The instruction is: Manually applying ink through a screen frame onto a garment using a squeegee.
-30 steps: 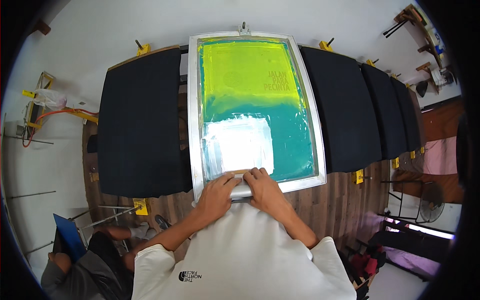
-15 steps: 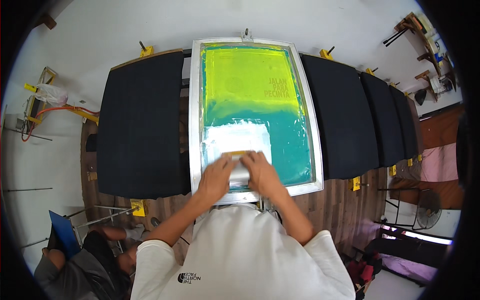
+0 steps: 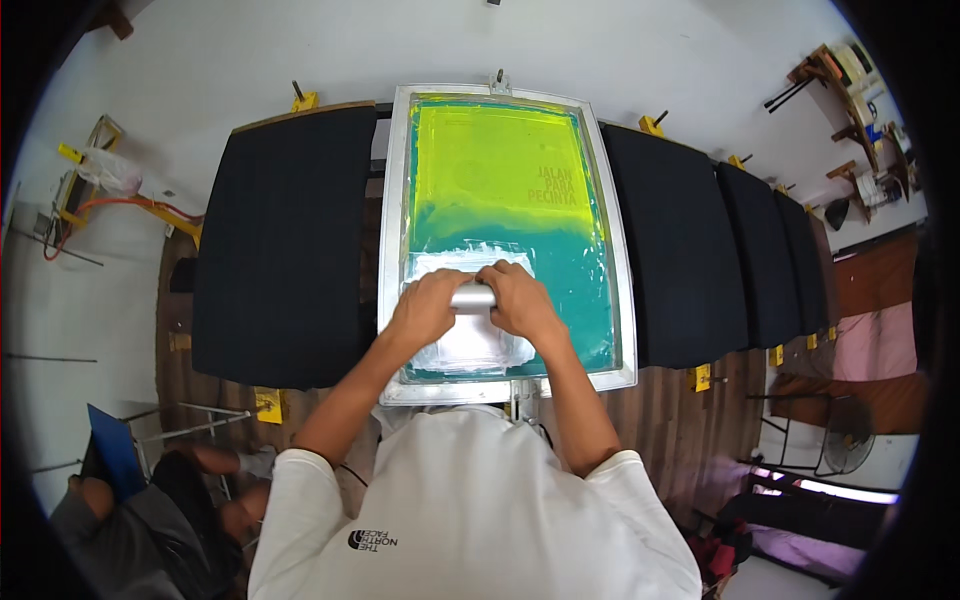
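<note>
My left hand (image 3: 430, 307) and my right hand (image 3: 521, 300) are both closed around a silver-handled squeegee (image 3: 473, 297), side by side with a short stretch of handle between them. It stands over a patch of white ink (image 3: 465, 350) on the near left part of a printing screen. The screen's metal frame (image 3: 626, 300) surrounds a mesh that is yellow-green at the far end (image 3: 480, 150) and teal (image 3: 570, 290) nearer me. Lettering shows faintly in the yellow-green area. The squeegee's blade is hidden by its handle and my hands.
Black cloth-covered boards (image 3: 285, 250) flank the screen, one on the left and several on the right (image 3: 680, 250). Yellow clamps (image 3: 270, 405) stick out at their ends. Another person (image 3: 190, 520) is low at the near left. A fan (image 3: 848, 440) stands at the right.
Both hands have moved the squeegee away from my body, and its angle has changed. White ink now shows on the near side of it. The view has shifted slightly.
</note>
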Demonstrator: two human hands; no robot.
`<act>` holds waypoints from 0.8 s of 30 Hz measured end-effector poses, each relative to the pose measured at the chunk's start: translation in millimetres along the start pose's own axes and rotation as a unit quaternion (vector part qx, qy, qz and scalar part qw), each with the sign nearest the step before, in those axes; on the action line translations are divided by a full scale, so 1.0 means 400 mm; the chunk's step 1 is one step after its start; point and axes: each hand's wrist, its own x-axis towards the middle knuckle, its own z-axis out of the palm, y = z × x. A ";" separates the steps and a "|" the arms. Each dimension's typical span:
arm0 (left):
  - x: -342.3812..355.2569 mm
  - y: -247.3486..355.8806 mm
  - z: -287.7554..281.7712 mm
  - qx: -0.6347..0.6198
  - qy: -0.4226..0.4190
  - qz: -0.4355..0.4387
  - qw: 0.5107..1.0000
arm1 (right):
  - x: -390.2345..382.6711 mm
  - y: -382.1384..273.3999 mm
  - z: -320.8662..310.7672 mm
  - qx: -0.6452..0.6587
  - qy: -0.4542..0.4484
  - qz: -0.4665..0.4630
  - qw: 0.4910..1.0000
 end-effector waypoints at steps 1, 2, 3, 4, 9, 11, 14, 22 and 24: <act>-0.015 -0.005 0.013 0.017 -0.016 -0.014 1.000 | -0.016 0.000 0.006 0.019 0.004 0.002 1.000; -0.048 -0.018 0.035 0.029 0.004 0.025 0.999 | -0.039 -0.010 0.015 0.022 0.006 0.003 1.000; -0.087 -0.009 0.051 0.033 0.036 0.072 0.996 | -0.077 -0.021 0.029 0.025 0.009 0.007 1.000; -0.123 0.006 0.062 0.054 -0.012 0.033 0.998 | -0.120 -0.029 0.046 0.039 0.015 -0.006 0.999; -0.229 0.111 0.007 -0.007 -0.111 -0.033 0.993 | -0.228 -0.085 0.037 0.053 -0.040 0.019 0.998; -0.192 0.111 -0.025 -0.014 -0.117 -0.033 0.992 | -0.196 -0.088 0.007 0.050 -0.114 0.035 0.992; -0.075 0.047 -0.034 -0.004 -0.075 0.001 0.997 | -0.070 -0.050 -0.030 0.012 -0.085 0.016 0.996; 0.043 -0.021 -0.028 0.045 -0.068 0.004 0.997 | 0.061 0.015 0.004 0.015 -0.037 0.032 0.999; 0.006 -0.002 -0.012 0.043 -0.064 0.009 0.997 | 0.004 0.006 0.037 0.015 0.020 0.027 0.999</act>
